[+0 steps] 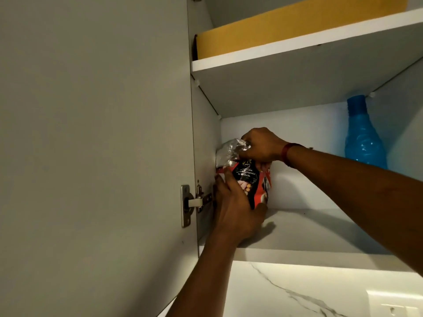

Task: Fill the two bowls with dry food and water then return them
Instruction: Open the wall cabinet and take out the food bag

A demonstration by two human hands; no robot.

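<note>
1. The right hand point(261, 145) is closed over the crumpled silver top of the dry food pouch point(249, 181), pinching the gathered foil at its upper edge.
2. The left hand point(233, 207) wraps the pouch's lower left side, fingers curled round the red and black printed body and the thumb near its base; both hands are gripping the same bag.
3. The pouch stands roughly upright on the lower cabinet shelf point(309, 227), pushed into the left rear corner, close to the side wall (whether it touches the wall I cannot tell).
4. It looks soft and crinkly, a thin foil laminate that gives under the fingers. I judge it light to moderate in weight, with loose kibble inside that will shift and slump as the bag tilts.
5. The film is probably slick, so the top pinch alone may slip or let the mouth unroll; a hand under or round the base is the safer hold, with the upper hand keeping the fold shut.
6. Further out, the open cabinet door point(91, 133) hangs at the left on its metal hinge point(194, 202), near the left wrist.
7. A blue plastic bottle point(364, 136) stands well apart at the right rear of the same shelf, and a yellow liner point(297, 26) lies on the shelf above.
8. Neither bowl is in view.
</note>
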